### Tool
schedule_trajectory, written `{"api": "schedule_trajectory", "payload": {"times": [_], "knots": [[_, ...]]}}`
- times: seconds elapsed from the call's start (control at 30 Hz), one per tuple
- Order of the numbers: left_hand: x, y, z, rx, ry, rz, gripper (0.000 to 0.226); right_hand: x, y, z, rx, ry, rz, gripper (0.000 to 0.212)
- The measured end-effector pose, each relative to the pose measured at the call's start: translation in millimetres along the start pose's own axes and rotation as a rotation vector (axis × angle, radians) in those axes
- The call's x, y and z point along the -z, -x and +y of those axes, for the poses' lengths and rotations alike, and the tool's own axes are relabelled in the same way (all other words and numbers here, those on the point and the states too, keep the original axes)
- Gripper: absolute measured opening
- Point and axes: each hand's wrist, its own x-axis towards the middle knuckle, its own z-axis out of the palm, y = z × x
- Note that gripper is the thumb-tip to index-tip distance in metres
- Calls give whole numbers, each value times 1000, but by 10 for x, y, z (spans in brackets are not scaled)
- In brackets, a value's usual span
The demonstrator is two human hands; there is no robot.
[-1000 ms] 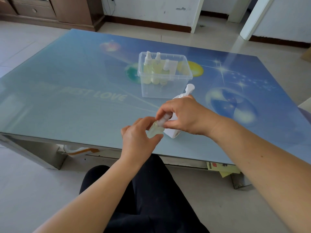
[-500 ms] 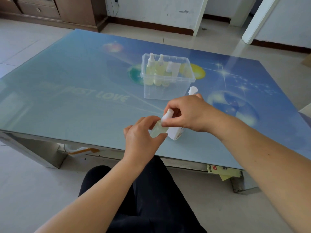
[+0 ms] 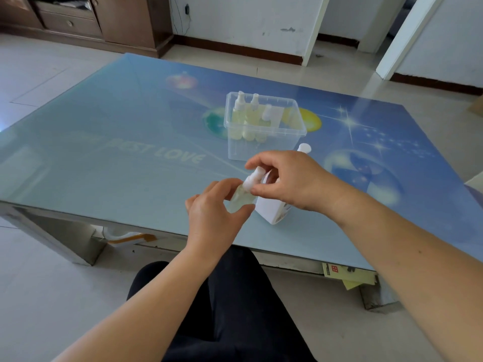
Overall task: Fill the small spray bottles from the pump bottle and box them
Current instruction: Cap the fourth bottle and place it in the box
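left hand (image 3: 214,215) grips small spray bottle (image 3: 241,197) body just in front of pump bottle (image 3: 274,207), right hand (image 3: 287,178) pinches its spray cap (image 3: 252,178); light, slick plastic, hold mid-body

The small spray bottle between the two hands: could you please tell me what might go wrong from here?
1. The small spray bottle is tilted in the left hand while the right hand pinches its white spray cap; if the cap is not tight, liquid may leak onto the glass table.
2. The white pump bottle stands right behind the hands, near the table's edge; a bump might topple it.
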Motion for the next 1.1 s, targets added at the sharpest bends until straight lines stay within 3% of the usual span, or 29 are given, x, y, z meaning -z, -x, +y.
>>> {"api": "schedule_trajectory", "payload": {"times": [0.07,0.17,0.37,0.47,0.63,0.73,0.9,1.1], "knots": [[33,-16,19,-18,-15,14,29,14,-12,-59,13,17,2,19],[84,-31,33,-48,-42,42,29,35,-39,-135,-17,113,44,31],[202,-101,127,-50,-47,76,29,248,-137,-253,44,121,-83,21],[228,-132,172,-58,-59,87,27,304,-190,-298,21,223,-54,37],[238,-199,206,-79,-59,82,27,428,-211,-317,51,149,-112,18],[237,-213,223,-86,-80,91,25,421,-249,-284,15,187,-57,33],[234,-270,273,-45,-9,59,28,496,-245,-254,20,-24,-127,16],[196,-372,292,5,10,32,26,463,-329,-195,3,-78,-33,20]]}}
